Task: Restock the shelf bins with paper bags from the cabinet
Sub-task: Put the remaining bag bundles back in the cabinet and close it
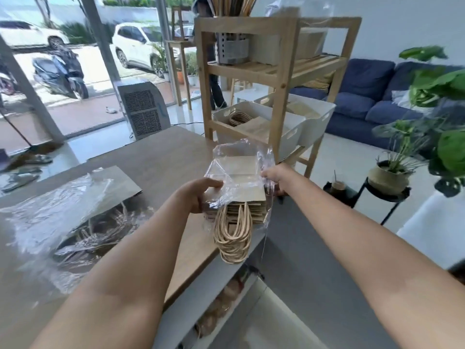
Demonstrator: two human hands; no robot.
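Observation:
A stack of brown paper bags (247, 177) in a clear plastic wrap (241, 149) lies at the table's right edge, its twisted rope handles (232, 238) hanging over toward me. My left hand (198, 195) grips the stack's left side. My right hand (274, 176) pinches the plastic wrap at the stack's right side. Behind stands a wooden shelf (281, 71) with two white bins: the near bin (286, 129) holds a few paper bags, and the far bin (319, 114) also holds some.
A larger bundle of wrapped bags (75, 205) lies on the wooden table (161, 157) to the left. The open cabinet (226, 306) below the table edge shows more bags. A blue sofa (372, 96) and potted plants (392, 170) stand to the right. A person (214, 81) stands behind the shelf.

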